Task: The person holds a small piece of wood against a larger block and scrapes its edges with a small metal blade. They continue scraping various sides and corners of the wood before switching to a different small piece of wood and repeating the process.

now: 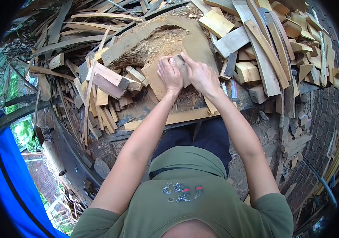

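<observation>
A small grey-brown piece of wood stands between my hands over a large, worn wooden block with a hollowed, splintered middle. My left hand is closed against the left side of this piece, its thumb pointing up along it. From the right, my right hand grips the same piece, with the index finger stretched toward its top. Between the fingertips shows a dark edge, too small to name. Sawdust and chips lie in the hollow just beyond my hands.
Cut wood blocks and curved strips are piled at right. More offcuts and long thin slats crowd the left. A flat wooden strip lies along the near edge. A blue tarp hangs at lower left.
</observation>
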